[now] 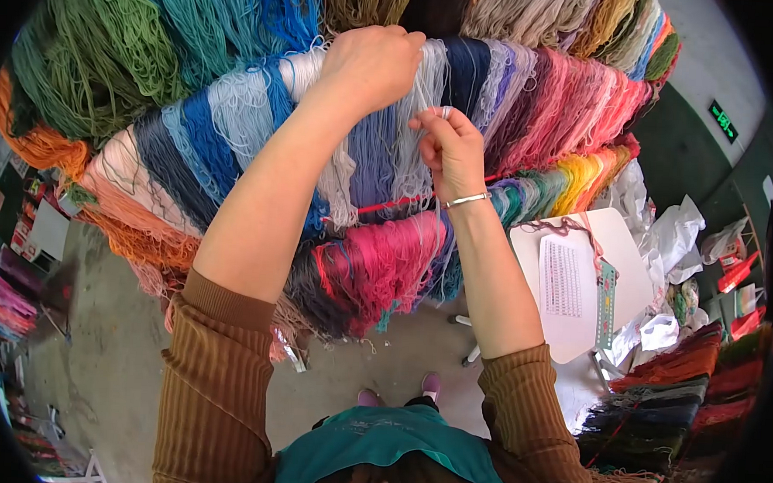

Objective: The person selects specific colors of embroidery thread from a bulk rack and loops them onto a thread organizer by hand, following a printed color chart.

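Observation:
Hanks of yarn hang in rows on a rack in front of me. My left hand [374, 70] is closed at the top of the middle row, its fingertips hidden, against a pale grey hank [431, 73]. Lower and to the right, my right hand [454, 153] pinches thin pale strands between thumb and forefinger, and these run up towards my left hand. A pale strand also drops below my right wrist, which wears a silver bracelet [468, 199]. Grey-blue yarn [375, 149] hangs behind my forearms, and navy yarn [465, 71] hangs right of the pale hank.
Green yarn [99, 60] fills the upper left, pink yarn [577, 107] the right. A white stool [618, 240] carries a printed sheet [566, 277] and a green punched card [606, 301]. Plastic bags [675, 230] lie beside it. More yarn [657, 413] hangs at lower right.

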Action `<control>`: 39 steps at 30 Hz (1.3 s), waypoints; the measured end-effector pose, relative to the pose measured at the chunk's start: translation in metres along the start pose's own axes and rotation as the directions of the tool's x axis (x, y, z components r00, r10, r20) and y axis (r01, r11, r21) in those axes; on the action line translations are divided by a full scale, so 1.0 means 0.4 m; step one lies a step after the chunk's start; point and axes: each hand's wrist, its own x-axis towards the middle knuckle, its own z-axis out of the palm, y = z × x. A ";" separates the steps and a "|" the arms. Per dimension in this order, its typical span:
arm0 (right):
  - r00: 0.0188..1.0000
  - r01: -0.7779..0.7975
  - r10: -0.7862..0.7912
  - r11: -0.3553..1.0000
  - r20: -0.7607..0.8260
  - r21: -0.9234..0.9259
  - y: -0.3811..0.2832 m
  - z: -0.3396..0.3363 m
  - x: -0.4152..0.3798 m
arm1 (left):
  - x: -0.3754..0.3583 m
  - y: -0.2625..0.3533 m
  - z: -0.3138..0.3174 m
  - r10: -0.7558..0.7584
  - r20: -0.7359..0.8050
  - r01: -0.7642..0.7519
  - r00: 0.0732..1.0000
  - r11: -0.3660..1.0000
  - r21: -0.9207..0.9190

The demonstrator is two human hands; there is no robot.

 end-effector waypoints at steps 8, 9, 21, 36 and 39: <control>0.999 0.006 -0.007 0.999 0.032 0.053 -0.005 -0.005 -0.003 | 0.001 0.000 0.002 -0.001 0.001 0.001 1.000 1.000 -0.001; 0.999 0.008 -0.010 0.998 0.036 0.057 -0.006 -0.004 -0.004 | 0.001 0.000 0.002 -0.001 0.007 0.001 1.000 1.000 -0.004; 0.959 0.162 -0.180 0.982 -0.220 -0.097 -0.011 0.001 -0.025 | -0.001 0.002 0.003 0.010 -0.026 -0.010 1.000 1.000 -0.008; 0.992 -0.121 0.116 0.986 -0.050 -0.110 0.000 -0.075 -0.205 | 0.000 0.000 0.000 -0.002 -0.006 0.002 1.000 1.000 -0.004; 0.954 -0.266 0.238 0.951 -0.180 -0.154 0.140 -0.304 -0.416 | -0.001 -0.002 -0.001 0.003 -0.002 -0.003 1.000 1.000 -0.013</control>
